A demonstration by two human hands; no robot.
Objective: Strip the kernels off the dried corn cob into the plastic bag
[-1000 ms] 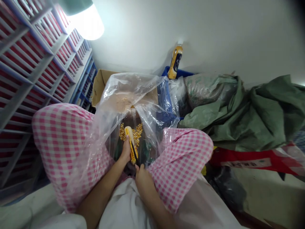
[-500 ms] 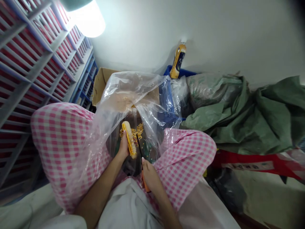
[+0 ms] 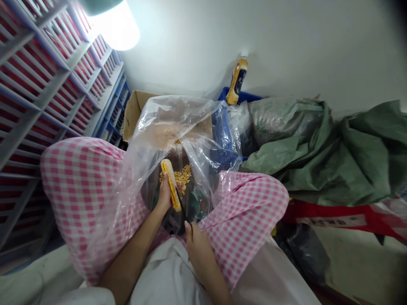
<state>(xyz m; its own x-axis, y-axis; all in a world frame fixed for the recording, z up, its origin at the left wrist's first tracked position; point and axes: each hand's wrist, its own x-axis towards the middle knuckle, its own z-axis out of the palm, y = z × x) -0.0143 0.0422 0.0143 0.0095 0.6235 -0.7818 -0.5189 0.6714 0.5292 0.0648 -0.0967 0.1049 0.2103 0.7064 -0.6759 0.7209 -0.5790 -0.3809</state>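
In the head view, I had the left hand (image 3: 164, 192) wrapped round the kernelled flank of the corn cob (image 3: 173, 186), its grip pinching the cob firmly, as I judged, to keep it from rolling. The cob lay tilted between the knees, its far end leaning left and its pale, stripped face turned right, towards the tool (image 3: 181, 205). The right hand (image 3: 199, 248) had its grip closed on that thin dark tool from the near end, hiding the handle; the shaft ran along the cob's right side, though I couldn't tell how hard it pressed. Loose kernels (image 3: 183, 174) lay just beyond the cob. The clear plastic bag (image 3: 178, 101) was spread from knee to knee, probably to catch whatever fell, and draped over the cardboard box (image 3: 136, 108), which seemed to prop its far edge. I saw the lamp (image 3: 122, 31) shining at upper left, presumably for light on the work, and a bottle (image 3: 238, 80) standing by the wall.
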